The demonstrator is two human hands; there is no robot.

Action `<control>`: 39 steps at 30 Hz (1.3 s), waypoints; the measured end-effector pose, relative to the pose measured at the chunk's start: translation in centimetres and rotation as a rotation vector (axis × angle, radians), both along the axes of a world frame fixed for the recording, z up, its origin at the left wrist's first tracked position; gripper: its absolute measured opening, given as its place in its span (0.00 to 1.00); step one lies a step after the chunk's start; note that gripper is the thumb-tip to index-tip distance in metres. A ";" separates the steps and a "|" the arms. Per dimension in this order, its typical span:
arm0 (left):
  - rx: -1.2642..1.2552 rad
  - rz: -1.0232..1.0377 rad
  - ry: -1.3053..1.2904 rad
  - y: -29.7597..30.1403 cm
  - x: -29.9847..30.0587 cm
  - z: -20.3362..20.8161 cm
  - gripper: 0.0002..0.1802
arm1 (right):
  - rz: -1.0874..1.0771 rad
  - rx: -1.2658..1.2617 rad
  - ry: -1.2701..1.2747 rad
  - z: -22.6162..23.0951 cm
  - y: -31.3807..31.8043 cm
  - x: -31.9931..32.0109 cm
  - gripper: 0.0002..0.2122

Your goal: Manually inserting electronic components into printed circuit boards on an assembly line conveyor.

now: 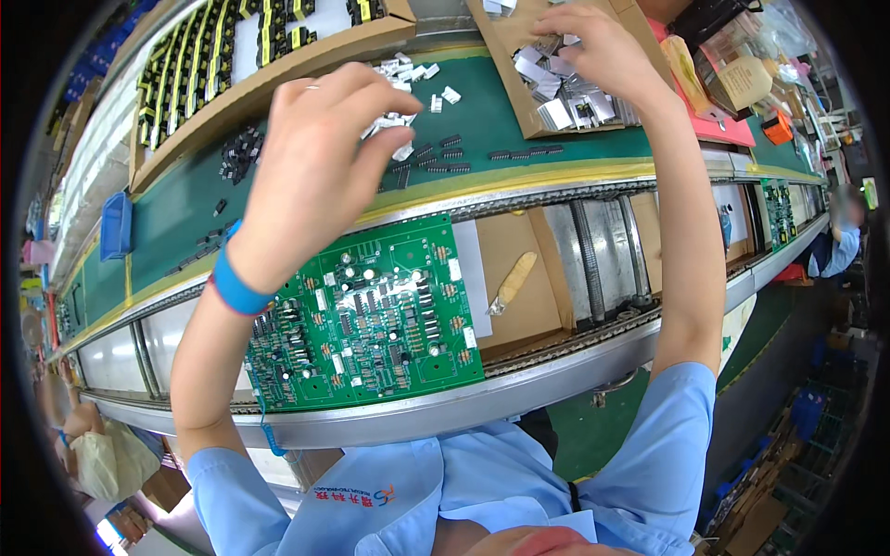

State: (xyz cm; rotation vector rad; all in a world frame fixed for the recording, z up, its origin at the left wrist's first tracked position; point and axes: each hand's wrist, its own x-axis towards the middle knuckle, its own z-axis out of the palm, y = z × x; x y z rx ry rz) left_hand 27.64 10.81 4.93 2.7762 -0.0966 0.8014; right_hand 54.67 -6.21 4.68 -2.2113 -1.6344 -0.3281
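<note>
My left hand (320,153) hovers over the green bench mat with its thumb and forefinger apart. Just beyond its fingertips is a loose pile of small white connectors (451,95), partly hidden by the hand. A blue wrist strap (239,285) circles my left wrist. My right hand (593,46) reaches over a cardboard box (524,109) of white and silvery small parts (556,113), its fingers bent and spread, nothing visible between them. Below my hands, a green circuit board (389,310) full of components rests on the conveyor rails, partly covered by my left forearm.
Black chips (445,168) lie scattered on the mat. A cardboard tray (269,88) of black-and-yellow parts is at the far left, near a small blue bin (116,225). A cream bottle (744,82) stands far right. Metal rails (556,357) run across in front of me.
</note>
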 end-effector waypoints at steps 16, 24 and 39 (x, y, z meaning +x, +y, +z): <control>-0.342 -0.084 0.015 -2.5 -0.6 0.6 0.24 | 0.475 0.210 1.504 -0.9 -4.1 -8.9 0.21; -1.011 -0.183 0.161 -2.8 -3.8 -0.3 0.42 | 0.527 0.580 1.794 -3.6 -2.2 -16.2 0.22; -1.530 0.129 0.050 2.3 -8.8 2.0 0.06 | -0.047 0.432 0.278 0.0 3.1 -1.3 0.16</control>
